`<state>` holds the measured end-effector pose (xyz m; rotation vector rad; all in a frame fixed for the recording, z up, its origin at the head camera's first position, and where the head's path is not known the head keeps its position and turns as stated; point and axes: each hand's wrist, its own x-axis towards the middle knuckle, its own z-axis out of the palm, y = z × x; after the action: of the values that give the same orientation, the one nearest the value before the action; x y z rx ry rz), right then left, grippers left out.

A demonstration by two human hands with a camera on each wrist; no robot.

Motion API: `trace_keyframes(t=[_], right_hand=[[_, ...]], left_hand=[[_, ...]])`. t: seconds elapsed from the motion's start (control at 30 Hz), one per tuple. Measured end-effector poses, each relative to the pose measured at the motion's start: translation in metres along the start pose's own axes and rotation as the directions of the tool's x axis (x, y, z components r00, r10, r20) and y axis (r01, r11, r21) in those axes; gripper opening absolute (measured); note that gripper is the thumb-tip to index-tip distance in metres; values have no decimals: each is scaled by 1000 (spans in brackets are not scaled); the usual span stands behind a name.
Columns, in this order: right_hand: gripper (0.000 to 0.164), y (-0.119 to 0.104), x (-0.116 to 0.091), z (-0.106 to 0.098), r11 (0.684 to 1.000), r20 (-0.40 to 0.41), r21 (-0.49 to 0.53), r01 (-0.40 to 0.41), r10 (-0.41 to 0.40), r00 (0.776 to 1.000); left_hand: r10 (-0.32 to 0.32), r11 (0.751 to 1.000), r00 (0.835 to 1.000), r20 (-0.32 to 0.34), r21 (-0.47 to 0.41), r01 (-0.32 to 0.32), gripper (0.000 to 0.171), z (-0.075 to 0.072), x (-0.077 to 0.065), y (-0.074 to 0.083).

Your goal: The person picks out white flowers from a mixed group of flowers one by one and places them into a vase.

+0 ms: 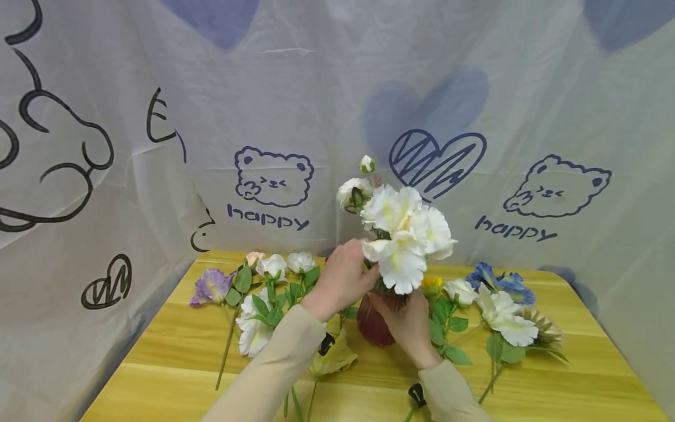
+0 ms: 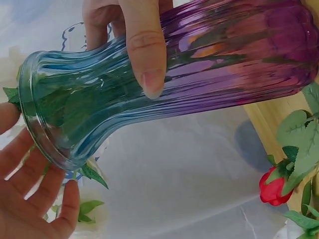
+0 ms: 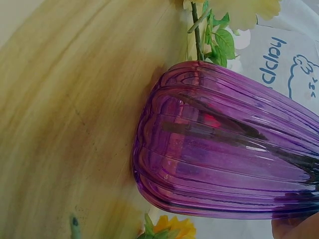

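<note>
Our right hand point(image 1: 408, 325) clamps the vase point(image 3: 224, 159) on the surface point(image 1: 585, 375), our left hand point(image 1: 340, 278) is by its rim, pinching or not we cannot tell, and we probably arrange the flowers point(image 1: 403, 228) and should next settle them gently.

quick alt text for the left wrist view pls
Right hand grips a ribbed glass vase, blue and purple, shown sideways with greenery inside; the left hand is at its rim. A red flower shows lower right.
</note>
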<state>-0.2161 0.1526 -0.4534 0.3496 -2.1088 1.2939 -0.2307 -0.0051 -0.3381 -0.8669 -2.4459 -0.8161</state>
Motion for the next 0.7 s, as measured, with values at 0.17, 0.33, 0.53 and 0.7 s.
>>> trace_keyframes(t=[0.17, 0.33, 0.53, 0.7], right_hand=[[33, 3, 0, 2, 999, 2, 7, 41, -41, 999], [28, 4, 1, 2, 998, 11, 23, 51, -51, 999], [31, 3, 1, 1, 999, 6, -11, 48, -48, 999], [52, 1, 0, 0, 1000, 5, -23, 19, -18, 1000]], left_hand=[[19, 998, 999, -37, -66, -22, 25, 0, -2, 0], [137, 986, 979, -154, -70, -149, 18, 3, 1, 1], [220, 974, 954, -205, -8, -226, 12, 6, 5, 4], [159, 986, 974, -161, -27, -165, 21, 8, 2, 2]])
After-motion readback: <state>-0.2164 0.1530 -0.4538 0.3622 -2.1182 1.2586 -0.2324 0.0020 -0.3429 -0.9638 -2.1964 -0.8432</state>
